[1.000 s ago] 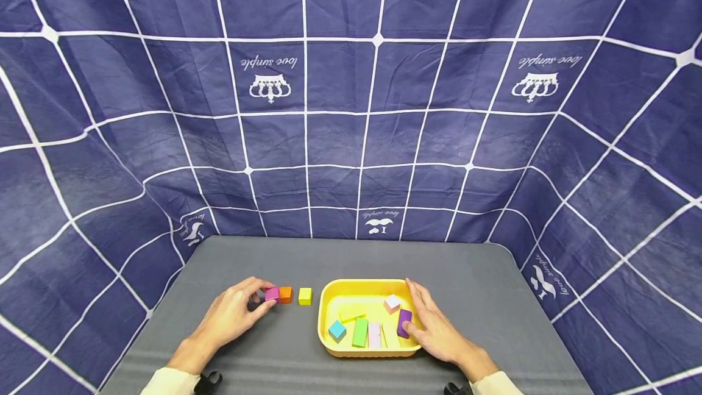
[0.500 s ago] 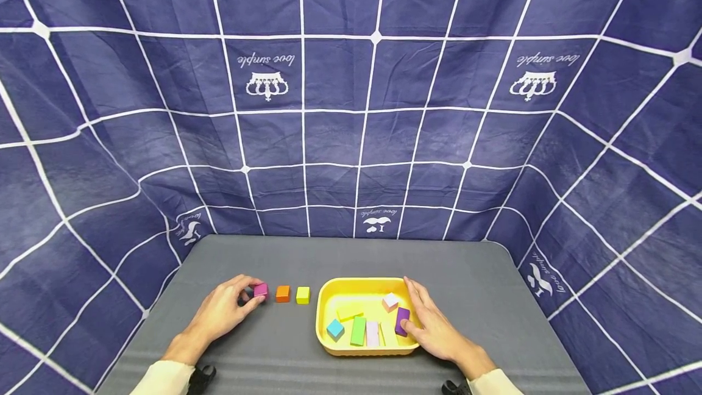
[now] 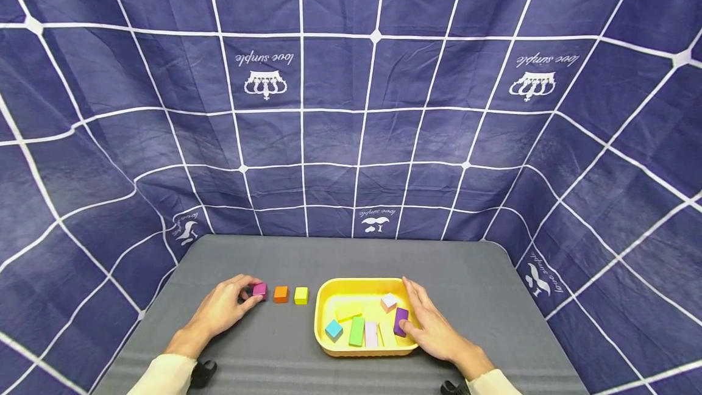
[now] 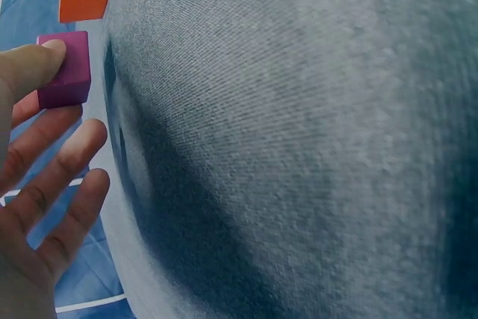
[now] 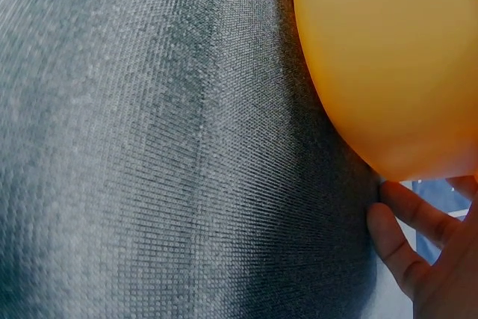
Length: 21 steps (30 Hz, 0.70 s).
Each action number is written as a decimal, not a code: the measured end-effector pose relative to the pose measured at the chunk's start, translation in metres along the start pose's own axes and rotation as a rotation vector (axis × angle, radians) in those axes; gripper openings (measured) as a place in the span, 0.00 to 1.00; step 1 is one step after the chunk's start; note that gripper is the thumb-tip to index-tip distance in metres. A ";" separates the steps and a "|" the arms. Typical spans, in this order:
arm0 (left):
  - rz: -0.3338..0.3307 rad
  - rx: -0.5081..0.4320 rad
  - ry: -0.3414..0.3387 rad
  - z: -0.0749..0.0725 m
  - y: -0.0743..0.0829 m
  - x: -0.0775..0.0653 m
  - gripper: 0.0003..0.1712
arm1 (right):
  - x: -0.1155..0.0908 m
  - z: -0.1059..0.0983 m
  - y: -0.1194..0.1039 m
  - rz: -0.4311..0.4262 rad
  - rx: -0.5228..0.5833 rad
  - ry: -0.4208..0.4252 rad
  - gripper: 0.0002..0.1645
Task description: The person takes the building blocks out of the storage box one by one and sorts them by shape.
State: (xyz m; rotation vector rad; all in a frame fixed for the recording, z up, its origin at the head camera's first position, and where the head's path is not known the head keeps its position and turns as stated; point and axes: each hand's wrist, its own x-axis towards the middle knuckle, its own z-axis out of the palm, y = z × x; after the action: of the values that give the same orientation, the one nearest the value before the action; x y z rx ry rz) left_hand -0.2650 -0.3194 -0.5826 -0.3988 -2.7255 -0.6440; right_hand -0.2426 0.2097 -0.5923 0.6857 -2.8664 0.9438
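Observation:
At the left of the table in the head view, my left hand [image 3: 222, 306] pinches a magenta cube [image 3: 260, 291] between thumb and fingers. In the left wrist view the thumb lies on the face of the magenta cube [image 4: 69, 72], and the other fingers are spread. To its right stand an orange cube [image 3: 281, 294] and a yellow cube [image 3: 301, 295], apart from each other. My right hand [image 3: 436, 328] holds the right side of a yellow tray [image 3: 323, 346]. Its fingers lie along the outside, and the thumb reaches over the rim beside a purple block [image 3: 401, 322].
Inside the tray lie a blue cube [image 3: 334, 330], a green block [image 3: 356, 331], a pale pink block [image 3: 371, 334], a pink-and-white cube [image 3: 388, 302] and yellow pieces. The grey table [image 3: 351, 255] is bordered by a blue gridded cloth [image 3: 340, 139].
My left hand has drawn the magenta cube leftward, away from the orange cube, opening a gap between them. My right hand stays on the tray.

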 end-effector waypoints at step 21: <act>-0.029 0.036 -0.079 0.004 -0.001 0.001 0.21 | 0.000 0.000 0.000 0.009 0.024 -0.006 0.58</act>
State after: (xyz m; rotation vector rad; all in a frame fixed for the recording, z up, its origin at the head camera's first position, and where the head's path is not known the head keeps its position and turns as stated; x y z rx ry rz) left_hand -0.2666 -0.3185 -0.5858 -0.3849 -2.8185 -0.5974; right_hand -0.2425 0.2095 -0.5918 0.6800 -2.8705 0.9798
